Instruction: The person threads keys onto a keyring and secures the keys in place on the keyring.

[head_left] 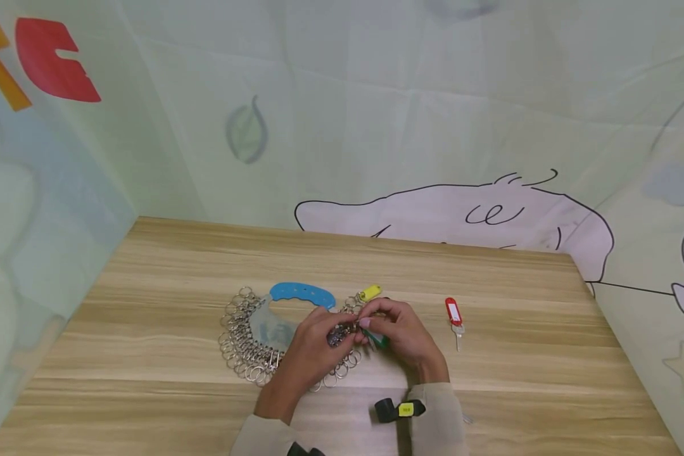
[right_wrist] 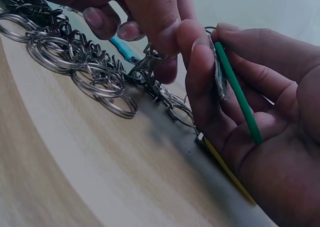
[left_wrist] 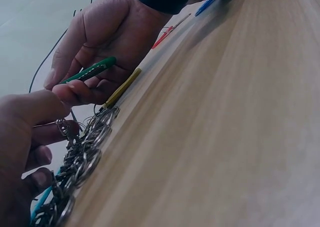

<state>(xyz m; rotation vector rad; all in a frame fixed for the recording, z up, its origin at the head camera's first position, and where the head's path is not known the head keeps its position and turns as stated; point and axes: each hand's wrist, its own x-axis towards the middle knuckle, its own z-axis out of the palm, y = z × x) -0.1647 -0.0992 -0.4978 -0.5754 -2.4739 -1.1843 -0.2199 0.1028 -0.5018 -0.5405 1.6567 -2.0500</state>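
Both hands meet over the right end of a bunch of metal key rings with clasps (head_left: 239, 354), strung along a blue holder (head_left: 302, 292). My left hand (head_left: 310, 345) pinches a key ring at its fingertips; the ring itself is mostly covered by the fingers. Just beneath those fingers hangs a metal clasp (right_wrist: 147, 63). Between thumb and fingers, my right hand (head_left: 401, 332) holds a green key tag (right_wrist: 239, 94), with a silvery key (right_wrist: 219, 77) beside it. The fingertips of the two hands come together by the tag's end. A yellow key tag (head_left: 370, 292) lies behind them.
On the wooden table (head_left: 165, 278), to the right of the hands, lies a red key tag (head_left: 453, 310) with a key (head_left: 458, 337). A small silvery piece (head_left: 468, 419) shows by the right sleeve (head_left: 439, 418). Printed fabric (head_left: 342, 126) walls the table's back and sides.
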